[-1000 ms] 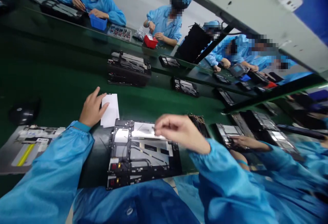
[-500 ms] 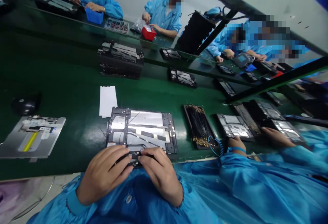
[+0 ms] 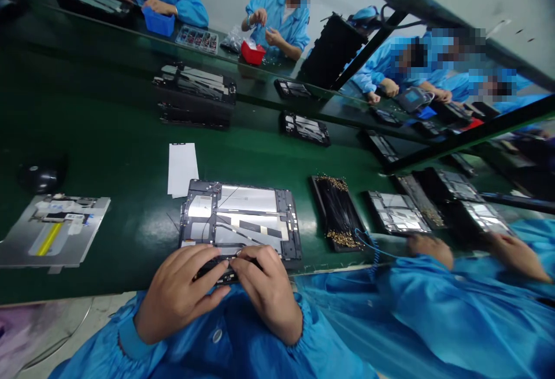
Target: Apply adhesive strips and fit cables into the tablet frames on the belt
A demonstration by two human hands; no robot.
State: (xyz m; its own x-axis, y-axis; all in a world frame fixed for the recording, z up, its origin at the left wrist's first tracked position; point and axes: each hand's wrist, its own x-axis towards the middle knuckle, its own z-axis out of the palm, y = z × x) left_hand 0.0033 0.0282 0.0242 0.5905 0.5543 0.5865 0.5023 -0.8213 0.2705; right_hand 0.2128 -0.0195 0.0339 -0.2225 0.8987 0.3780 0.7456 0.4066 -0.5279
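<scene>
An open tablet housing [image 3: 247, 223] lies in front of me, its silver battery panels, black frame and thin dark cables facing up. Over its near edge, my left hand [image 3: 182, 286] has its fingers bent together, with the thumb lower and a little apart. My right hand [image 3: 266, 286] pinches at the same edge, its fingertips almost meeting those of the left. Whatever small part lies between the fingertips is hidden by them. Below the fingers, a strip of the housing's dark edge shows.
White sheets [image 3: 182, 168] lie behind the housing. On the left are a silver screen panel [image 3: 93, 228] and a black mouse-like object [image 3: 43, 175]. A tray of black cables [image 3: 342, 211] lies right, near a co-worker's hands [image 3: 431, 249]. Stacked housings [image 3: 195, 98] stand farther back.
My fingertips have drawn closer together at the housing's near edge, covering more of the black cable there. At right, the neighbour's hands have shifted right.
</scene>
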